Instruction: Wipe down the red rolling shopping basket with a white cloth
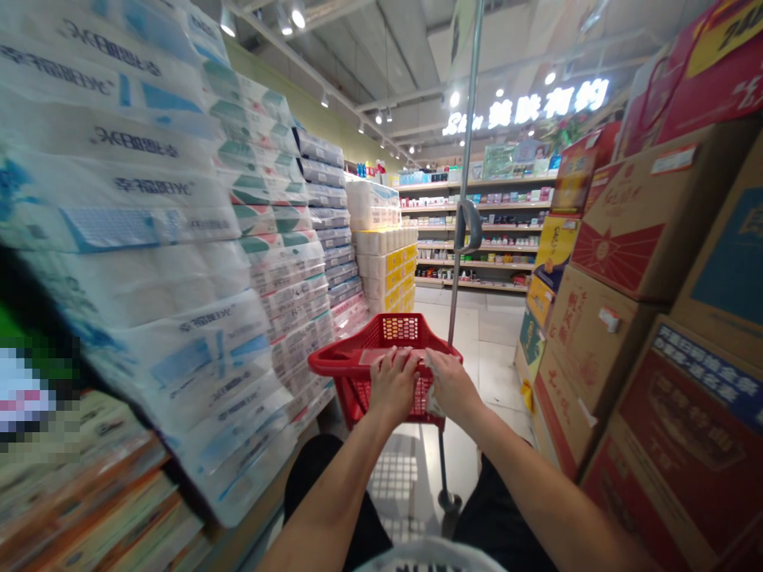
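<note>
A red plastic shopping basket (351,367) with latticed sides is in front of me, at the middle of the head view. My left hand (393,389) lies over its near edge, fingers curled over the rim. Beside it, my right hand (454,389) grips the same edge further right. Something pale and crumpled (435,373) shows under the right fingers; I cannot make out what it is. Both hands hide part of the near rim, and little of the basket's inside shows.
Stacked tissue packs (167,191) rise on the left. Cardboard cartons (613,334) are piled on the right. A thin metal pole (468,143) with a grey handle stands just beyond the basket. Pale floor tiles (492,334) lead to stocked shelves (477,226) at the back.
</note>
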Motion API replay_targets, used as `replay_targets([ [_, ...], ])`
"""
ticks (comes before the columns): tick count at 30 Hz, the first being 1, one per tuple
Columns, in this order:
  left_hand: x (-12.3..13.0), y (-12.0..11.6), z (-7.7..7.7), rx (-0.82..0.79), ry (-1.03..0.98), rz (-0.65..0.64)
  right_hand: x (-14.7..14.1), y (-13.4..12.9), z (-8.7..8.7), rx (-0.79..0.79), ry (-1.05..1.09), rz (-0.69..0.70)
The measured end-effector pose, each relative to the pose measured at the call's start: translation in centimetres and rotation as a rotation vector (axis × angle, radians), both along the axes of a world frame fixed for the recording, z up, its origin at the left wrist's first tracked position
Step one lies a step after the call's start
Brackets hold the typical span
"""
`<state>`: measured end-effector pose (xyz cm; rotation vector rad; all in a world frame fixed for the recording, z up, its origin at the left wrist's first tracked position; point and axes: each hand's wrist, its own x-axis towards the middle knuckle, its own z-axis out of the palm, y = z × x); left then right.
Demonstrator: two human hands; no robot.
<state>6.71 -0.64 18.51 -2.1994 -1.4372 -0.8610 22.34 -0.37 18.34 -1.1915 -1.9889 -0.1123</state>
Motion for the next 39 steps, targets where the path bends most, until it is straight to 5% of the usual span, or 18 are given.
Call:
replay_targets([
  [4, -0.2, -0.1, 0.0, -0.008, 0.011, -0.020, -0.7, -0.2, 0.0, 0.054, -0.067, 0.106],
  [18, 0.0, -0.2, 0.1, -0.001, -0.004, 0.000, 0.7, -0.3, 0.1, 0.012, -0.037, -0.069],
  [23, -0.1, -0.2, 0.1, -0.002, -0.004, -0.003, 0.9, -0.6, 0.3, 0.009, -0.107, 0.028],
  [28, 0.0, -0.3, 0.1, -0.001, -0.005, -0.003, 1.2, -0.5, 0.4, 0.011, -0.002, -0.059],
  [33, 0.1, -0.3, 0.1, -0.019, -0.018, 0.001, 0.7, -0.6, 0.0, 0.030, -0.124, 0.082],
  [39, -0.1, -0.3, 0.0, -0.028, -0.008, -0.017, 0.0, 0.0, -0.5, 0.058, -0.034, -0.013],
])
